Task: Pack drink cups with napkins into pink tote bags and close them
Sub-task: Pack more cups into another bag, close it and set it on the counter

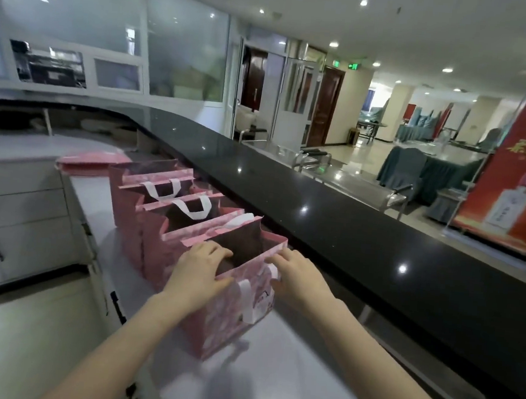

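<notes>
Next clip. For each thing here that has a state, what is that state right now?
Nearest pink patterned tote bag: upright, open at the top.
Left hand: grips the bag's left rim.
Right hand: grips the bag's right rim.
Pink tote bags behind it: upright, open, white handles showing.
Stack of pink bags: lying folded flat.
White cabinet drawers: shut.

A white worktop (278, 351) below a raised black counter (316, 219) carries a row of upright pink tote bags (153, 231), packed one against the next; the nearest tote bag (230, 319) stands open-mouthed. Beyond the row's far end lies a flat stack of pink bags (91, 160).
</notes>
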Demonstrator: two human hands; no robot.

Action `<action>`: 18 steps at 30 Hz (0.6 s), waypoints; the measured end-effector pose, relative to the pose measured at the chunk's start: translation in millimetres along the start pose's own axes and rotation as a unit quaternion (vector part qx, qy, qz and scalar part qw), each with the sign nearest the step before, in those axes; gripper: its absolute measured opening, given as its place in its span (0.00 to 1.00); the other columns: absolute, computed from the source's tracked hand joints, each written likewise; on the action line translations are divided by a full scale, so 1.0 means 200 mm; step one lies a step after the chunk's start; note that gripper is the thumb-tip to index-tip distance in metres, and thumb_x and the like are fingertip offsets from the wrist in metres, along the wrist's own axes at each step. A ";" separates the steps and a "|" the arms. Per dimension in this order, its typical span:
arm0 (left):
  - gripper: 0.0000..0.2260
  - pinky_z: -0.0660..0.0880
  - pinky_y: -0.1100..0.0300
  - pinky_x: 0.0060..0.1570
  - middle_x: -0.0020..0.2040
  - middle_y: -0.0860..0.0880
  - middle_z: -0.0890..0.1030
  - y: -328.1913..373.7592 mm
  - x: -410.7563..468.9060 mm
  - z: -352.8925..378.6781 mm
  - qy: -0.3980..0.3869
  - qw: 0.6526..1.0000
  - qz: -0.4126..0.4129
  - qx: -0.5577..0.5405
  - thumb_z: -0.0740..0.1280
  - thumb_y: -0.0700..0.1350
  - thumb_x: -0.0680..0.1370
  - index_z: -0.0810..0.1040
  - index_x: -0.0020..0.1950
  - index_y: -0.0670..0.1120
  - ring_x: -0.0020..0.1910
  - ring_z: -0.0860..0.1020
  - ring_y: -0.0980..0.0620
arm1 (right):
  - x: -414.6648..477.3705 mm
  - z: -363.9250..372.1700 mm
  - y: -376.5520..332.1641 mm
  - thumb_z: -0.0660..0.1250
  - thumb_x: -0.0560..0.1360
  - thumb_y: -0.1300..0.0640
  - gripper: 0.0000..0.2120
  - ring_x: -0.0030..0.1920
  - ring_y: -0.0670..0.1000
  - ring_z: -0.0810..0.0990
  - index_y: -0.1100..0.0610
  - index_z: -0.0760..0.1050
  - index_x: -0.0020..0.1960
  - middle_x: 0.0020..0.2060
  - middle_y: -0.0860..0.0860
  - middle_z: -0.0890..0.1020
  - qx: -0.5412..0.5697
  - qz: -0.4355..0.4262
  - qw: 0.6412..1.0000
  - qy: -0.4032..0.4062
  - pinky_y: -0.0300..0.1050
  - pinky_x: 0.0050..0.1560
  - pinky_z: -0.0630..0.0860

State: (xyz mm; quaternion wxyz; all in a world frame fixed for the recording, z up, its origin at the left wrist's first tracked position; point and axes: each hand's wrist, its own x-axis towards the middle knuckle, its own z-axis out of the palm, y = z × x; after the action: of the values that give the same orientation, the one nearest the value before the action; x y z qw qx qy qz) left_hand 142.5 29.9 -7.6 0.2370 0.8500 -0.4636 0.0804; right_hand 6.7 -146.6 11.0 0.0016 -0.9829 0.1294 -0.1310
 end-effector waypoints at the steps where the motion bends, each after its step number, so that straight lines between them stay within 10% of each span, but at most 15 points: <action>1: 0.22 0.66 0.53 0.65 0.62 0.54 0.74 -0.03 0.05 0.01 -0.024 1.000 0.015 0.013 0.69 0.57 0.74 0.74 0.66 0.52 0.65 0.69 0.52 | 0.09 0.02 -0.01 0.66 0.74 0.57 0.22 0.64 0.53 0.70 0.51 0.70 0.68 0.65 0.49 0.72 -0.016 -0.011 1.000 -0.009 0.48 0.60 0.71; 18: 0.08 0.68 0.60 0.49 0.44 0.59 0.75 -0.08 0.11 0.04 -0.091 0.982 0.165 0.013 0.68 0.57 0.74 0.79 0.47 0.54 0.46 0.71 0.57 | 0.12 0.06 0.08 0.64 0.69 0.61 0.09 0.50 0.55 0.76 0.57 0.78 0.48 0.45 0.52 0.79 -0.080 -0.085 0.986 -0.117 0.49 0.43 0.74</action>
State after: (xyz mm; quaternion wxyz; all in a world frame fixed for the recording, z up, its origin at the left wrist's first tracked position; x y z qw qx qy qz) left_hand 166.4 17.0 -11.5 0.1659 0.7684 -0.6163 0.0470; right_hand 28.2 -169.2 4.7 -0.0729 -0.9959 0.0541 -0.0038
